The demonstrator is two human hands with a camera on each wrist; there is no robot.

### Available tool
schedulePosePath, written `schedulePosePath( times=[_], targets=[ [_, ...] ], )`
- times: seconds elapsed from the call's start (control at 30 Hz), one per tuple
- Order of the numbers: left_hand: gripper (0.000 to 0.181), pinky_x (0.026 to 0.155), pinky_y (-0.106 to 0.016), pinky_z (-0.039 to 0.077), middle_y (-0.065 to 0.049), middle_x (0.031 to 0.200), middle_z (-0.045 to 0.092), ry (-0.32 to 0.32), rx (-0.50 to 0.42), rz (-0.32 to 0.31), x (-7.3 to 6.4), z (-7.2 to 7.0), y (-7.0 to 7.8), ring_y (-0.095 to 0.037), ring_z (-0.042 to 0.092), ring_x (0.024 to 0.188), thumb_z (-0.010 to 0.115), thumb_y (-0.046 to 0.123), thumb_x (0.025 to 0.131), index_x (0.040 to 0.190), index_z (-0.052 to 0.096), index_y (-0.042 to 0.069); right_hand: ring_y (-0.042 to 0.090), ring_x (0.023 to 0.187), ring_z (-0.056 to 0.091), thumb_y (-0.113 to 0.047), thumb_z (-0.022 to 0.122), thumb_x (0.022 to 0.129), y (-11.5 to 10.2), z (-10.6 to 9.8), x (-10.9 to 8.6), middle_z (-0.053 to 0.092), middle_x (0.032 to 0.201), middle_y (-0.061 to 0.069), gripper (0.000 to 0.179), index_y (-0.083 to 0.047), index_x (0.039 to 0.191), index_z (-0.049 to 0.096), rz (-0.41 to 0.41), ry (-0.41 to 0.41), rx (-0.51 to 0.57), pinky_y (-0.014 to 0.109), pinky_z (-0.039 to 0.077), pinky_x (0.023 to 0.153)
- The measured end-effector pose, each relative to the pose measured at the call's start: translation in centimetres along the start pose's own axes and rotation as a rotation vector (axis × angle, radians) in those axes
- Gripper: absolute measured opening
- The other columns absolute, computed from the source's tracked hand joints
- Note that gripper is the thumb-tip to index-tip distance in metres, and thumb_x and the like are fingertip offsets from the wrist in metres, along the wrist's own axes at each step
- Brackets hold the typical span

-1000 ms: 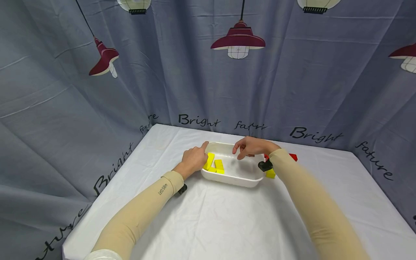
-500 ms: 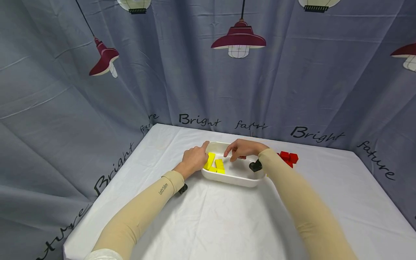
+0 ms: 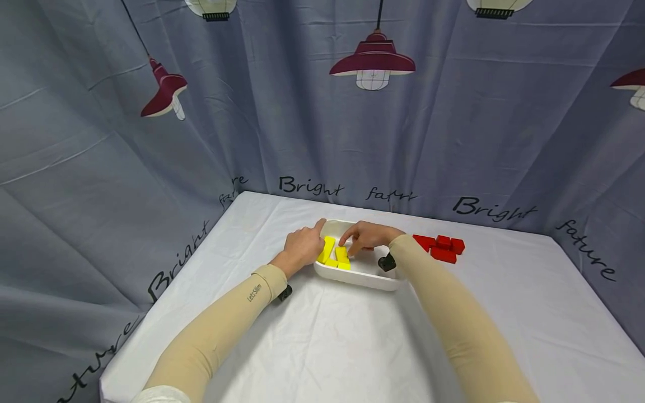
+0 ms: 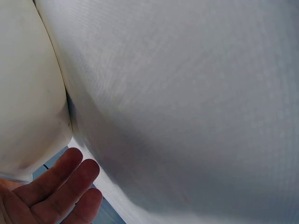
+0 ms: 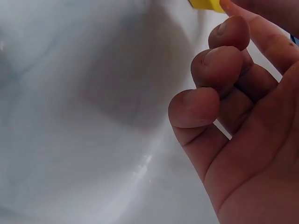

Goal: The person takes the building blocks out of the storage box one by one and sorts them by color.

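Note:
A white baking-dish-like tray (image 3: 359,280) stands on the table with several yellow blocks in its left end. My left hand (image 3: 304,247) holds the tray's left rim with thumb and index finger; its other fingers lie outside, beside the wall, in the left wrist view. My right hand (image 3: 372,235) is inside the tray. Its index finger and thumb stand apart at the edges of a yellow block (image 3: 341,254). In the right wrist view, one fingertip appears to touch a yellow block (image 5: 205,4), while the other fingers are bent with nothing in them. The right thumb tip is out of that view.
Several red blocks (image 3: 443,255) lie on the white-covered table (image 3: 342,347) right of the tray. Another yellow block (image 3: 328,248) leans along the tray's left wall near my left hand. A grey printed curtain (image 3: 302,123) hangs behind the table.
My right hand has moved left across the tray to the yellow block, uncovering the red blocks on the right. The left hand stays on the rim.

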State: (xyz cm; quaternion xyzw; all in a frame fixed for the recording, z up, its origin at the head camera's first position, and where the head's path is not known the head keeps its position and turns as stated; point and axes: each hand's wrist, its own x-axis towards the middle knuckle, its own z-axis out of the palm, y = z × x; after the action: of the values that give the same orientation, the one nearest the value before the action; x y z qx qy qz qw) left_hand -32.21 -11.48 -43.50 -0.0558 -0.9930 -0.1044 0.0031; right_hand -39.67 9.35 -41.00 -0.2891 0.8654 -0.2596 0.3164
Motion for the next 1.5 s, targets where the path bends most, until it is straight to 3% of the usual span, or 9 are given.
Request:
schedulePosePath(
  times=[0.4,0.73,1.5],
  targets=[
    [0.057,0.065,-0.039,0.053,-0.010,0.096,0.072,0.006,-0.006,-0.001,-0.1,-0.1,0.2,-0.022,0.061,0.066,0.043,0.026,0.103,0.158,0.031,0.022,0.014,0.056,0.043,-0.016,0.079,0.084,-0.1,1.0,0.7,0.055,0.081,0.003,0.027,-0.015,0.110,0.070,0.048,0.043,-0.068,0.023,0.036,0.056],
    [0.058,0.065,-0.039,0.052,-0.010,0.096,0.072,0.003,-0.007,-0.005,0.0,-0.1,0.2,-0.022,0.060,0.067,0.043,0.026,0.102,0.159,0.030,0.022,0.012,0.056,0.045,-0.023,0.079,0.085,0.3,0.7,0.4,0.053,0.076,0.000,0.026,-0.011,0.105,0.068,0.076,0.078,-0.118,0.023,0.037,0.054],
    [0.058,0.064,-0.038,0.053,-0.009,0.095,0.073,0.017,0.007,0.006,-0.3,0.0,0.1,-0.021,0.060,0.066,0.045,0.024,0.102,0.158,0.031,0.020,0.016,0.076,0.054,-0.040,0.074,0.089,0.3,1.1,-0.6,0.057,0.078,0.000,0.029,-0.012,0.088,0.066,0.156,0.157,-0.259,0.028,0.041,0.068]
  ],
)
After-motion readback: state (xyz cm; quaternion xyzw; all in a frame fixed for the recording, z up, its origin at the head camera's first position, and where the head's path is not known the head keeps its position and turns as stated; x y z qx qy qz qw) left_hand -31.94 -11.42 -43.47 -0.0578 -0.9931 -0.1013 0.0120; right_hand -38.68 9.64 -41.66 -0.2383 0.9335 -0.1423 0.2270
